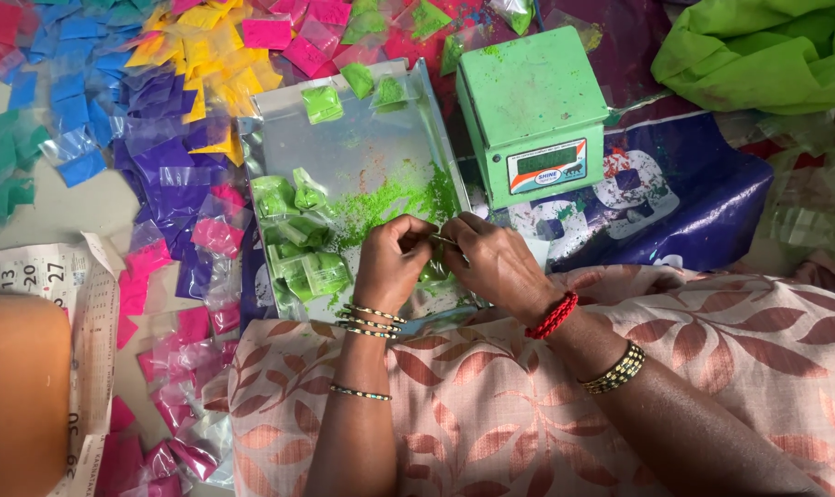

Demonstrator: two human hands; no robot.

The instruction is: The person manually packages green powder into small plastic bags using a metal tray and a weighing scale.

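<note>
My left hand (392,262) and my right hand (491,262) meet over the near edge of a steel tray (362,147). Together they pinch a small clear plastic packet (436,267) holding green powder, mostly hidden by my fingers. Loose green powder (394,198) lies spread on the tray just beyond my hands. A cluster of filled green packets (298,248) sits on the tray's left side, close to my left hand. Two more green packets (324,101) lie at the tray's far end.
A green weighing scale (533,110) stands right of the tray. Blue, purple, yellow and pink powder packets (160,138) cover the floor at left. A brown clay pot (17,396) sits on a calendar sheet (31,271). Green cloth (767,51) lies at top right.
</note>
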